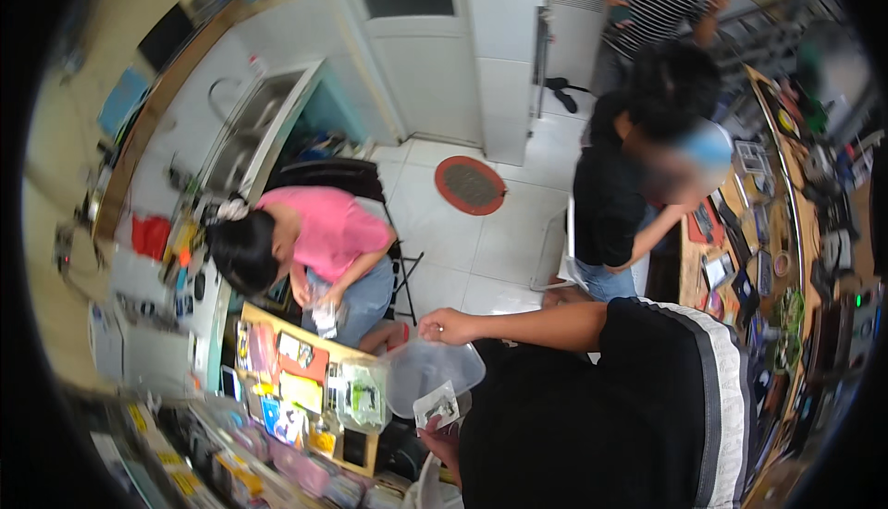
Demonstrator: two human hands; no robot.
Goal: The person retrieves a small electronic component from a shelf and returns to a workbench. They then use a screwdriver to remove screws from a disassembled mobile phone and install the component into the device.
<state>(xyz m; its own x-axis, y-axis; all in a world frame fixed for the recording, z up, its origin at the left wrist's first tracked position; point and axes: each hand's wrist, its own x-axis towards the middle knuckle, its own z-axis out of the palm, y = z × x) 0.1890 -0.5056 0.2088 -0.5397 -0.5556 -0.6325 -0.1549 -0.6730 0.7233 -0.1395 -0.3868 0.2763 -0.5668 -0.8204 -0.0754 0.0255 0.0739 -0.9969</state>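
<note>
My right hand (442, 326), its arm stretched out leftward, is closed with the fingers curled at the far rim of a translucent plastic tub (421, 370). Whether it pinches the rim or something small cannot be made out. At the tub's near side, my left hand (444, 442) grips a small clear packet (437, 407) with dark little pieces in it. Part of this hand is covered by my black shirt. Just left of the tub lies a clear greenish plastic bag (361, 393) at the edge of a wooden-rimmed table (370, 453).
A person in a pink top (324, 227) sits across the table holding a small clear packet (326, 317). Another in black (606, 185) sits by a cluttered workbench (694, 259); a third in stripes (652, 5) stands behind. A red round mat (470, 185) lies on the tiles.
</note>
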